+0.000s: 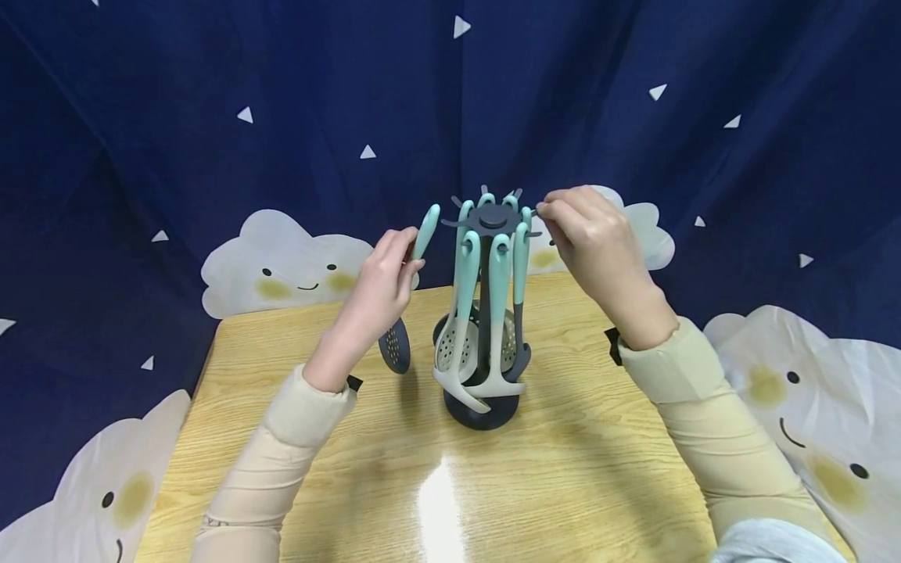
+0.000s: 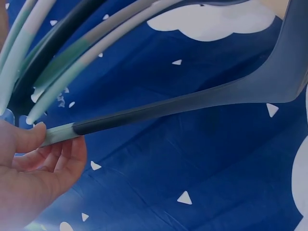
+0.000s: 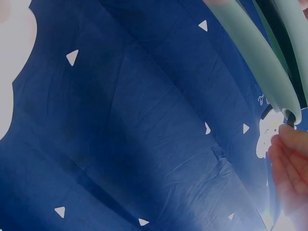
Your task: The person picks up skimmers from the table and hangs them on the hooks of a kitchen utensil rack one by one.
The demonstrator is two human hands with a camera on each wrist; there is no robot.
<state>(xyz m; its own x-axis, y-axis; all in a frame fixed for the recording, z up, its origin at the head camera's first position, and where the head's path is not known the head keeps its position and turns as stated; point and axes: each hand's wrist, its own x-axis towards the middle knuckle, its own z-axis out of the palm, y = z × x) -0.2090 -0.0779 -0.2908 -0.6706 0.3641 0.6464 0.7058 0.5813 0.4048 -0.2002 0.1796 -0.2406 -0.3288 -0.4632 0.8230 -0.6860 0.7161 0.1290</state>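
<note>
My left hand [image 1: 383,274] pinches the turquoise handle of a skimmer [image 1: 394,346], whose dark perforated head hangs left of the rack. In the left wrist view, the skimmer's dark shaft [image 2: 159,109] runs away from the fingers. A dark utensil rack [image 1: 490,220] stands upright, with hooks around its top. My right hand [image 1: 590,231] pinches the tip of a hook on its right side. Several turquoise-handled utensils hang from the rack, including a pale one [image 1: 499,313] at the front. In the right wrist view, a turquoise handle [image 3: 260,57] hangs beside the fingertips.
The rack's round dark base [image 1: 482,418] rests on a wooden table [image 1: 563,469]. Behind the table hangs a dark blue curtain [image 1: 317,78] with white triangles and smiling clouds.
</note>
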